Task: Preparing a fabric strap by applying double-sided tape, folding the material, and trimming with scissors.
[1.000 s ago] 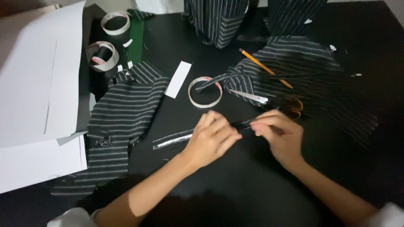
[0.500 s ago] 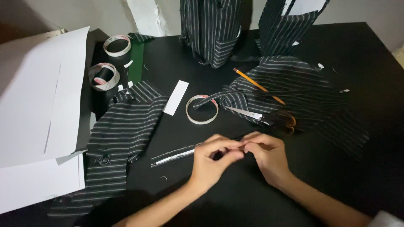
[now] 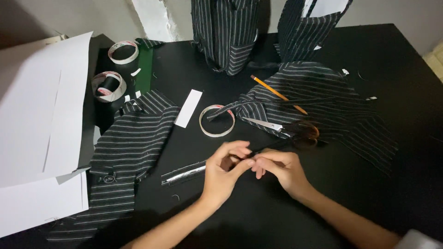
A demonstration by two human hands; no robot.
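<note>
Seen from above, over a black table (image 3: 397, 50). Left hand (image 3: 224, 173) and right hand (image 3: 279, 168) close together at centre, fingertips pinched on one end of a narrow striped fabric strip (image 3: 184, 172). Strip lying flat, long axis running left and slightly downward from the hands toward a striped cloth piece (image 3: 129, 138). Left hand nearer the free end. Scissors (image 3: 281, 127) and a tape ring (image 3: 217, 121) just beyond the hands.
</note>
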